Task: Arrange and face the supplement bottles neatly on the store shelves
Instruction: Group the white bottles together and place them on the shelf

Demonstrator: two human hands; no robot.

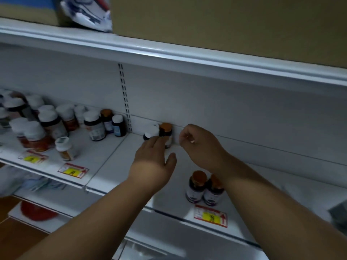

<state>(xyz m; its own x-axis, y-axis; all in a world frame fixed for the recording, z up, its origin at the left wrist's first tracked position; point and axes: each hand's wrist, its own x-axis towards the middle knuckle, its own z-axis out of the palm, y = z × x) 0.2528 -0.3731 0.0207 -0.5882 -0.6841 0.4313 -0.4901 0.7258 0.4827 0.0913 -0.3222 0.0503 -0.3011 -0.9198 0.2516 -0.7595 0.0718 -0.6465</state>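
On the white shelf (pixel 116 162), a white-capped dark bottle (pixel 150 132) and an orange-capped bottle (pixel 166 128) stand together against the back wall. My left hand (pixel 153 156) reaches toward them with straight fingers, its fingertips over their lower parts and its thumb spread to the side. Just right of the orange-capped bottle, my right hand (pixel 197 145) hovers with curled fingers and holds nothing that I can see. Two orange-capped bottles (pixel 197 184) stand side by side near the shelf's front edge, the right one partly hidden by my right forearm. Several mixed bottles (pixel 47 124) crowd the left shelf section.
One small white-capped bottle (pixel 64 148) stands alone in front of the left cluster. Yellow-and-red price tags (pixel 211 215) hang on the shelf edge. The upper shelf (pixel 169 55) carries cardboard boxes (pixel 225 25) and a white-blue bag (pixel 88 14). A red object (pixel 37 211) lies on the lower shelf.
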